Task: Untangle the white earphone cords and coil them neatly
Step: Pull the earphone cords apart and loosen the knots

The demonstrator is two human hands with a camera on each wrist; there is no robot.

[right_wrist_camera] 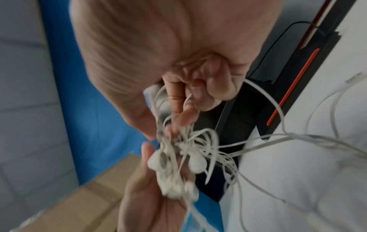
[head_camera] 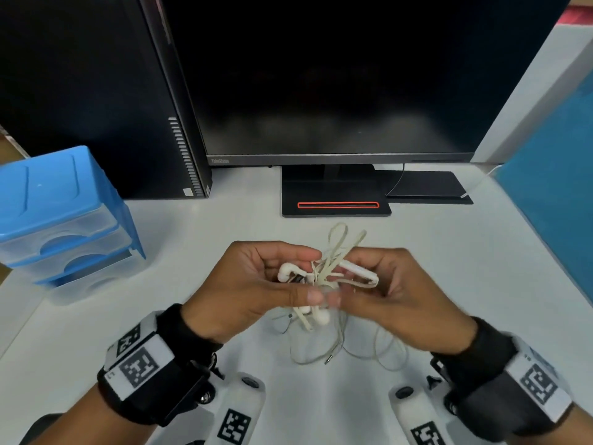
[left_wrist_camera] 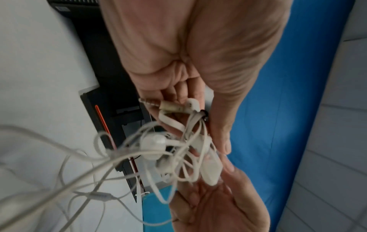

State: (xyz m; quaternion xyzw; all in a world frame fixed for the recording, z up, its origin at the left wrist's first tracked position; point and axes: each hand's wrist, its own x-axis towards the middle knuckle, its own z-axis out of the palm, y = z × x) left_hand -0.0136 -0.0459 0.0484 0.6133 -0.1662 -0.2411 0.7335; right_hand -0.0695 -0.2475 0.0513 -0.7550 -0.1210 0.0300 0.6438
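Both hands — left hand (head_camera: pixel 256 284), right hand (head_camera: pixel 394 293) — pinch one tangled white earphone cords (head_camera: pixel 324 277) bundle; at least three earbuds visible, one jack plug (head_camera: pixel 328 359) dangling above worktop (head_camera: pixel 449 268).

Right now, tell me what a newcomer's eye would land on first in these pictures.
First, the knotted bundle of white earphone cords, gripped between the left hand and the right hand above the white desk, with loose loops trailing onto it. Next, the big dark computer monitor behind the hands, its black stand marked with a red outline. At far left stands a blue plastic drawer unit.
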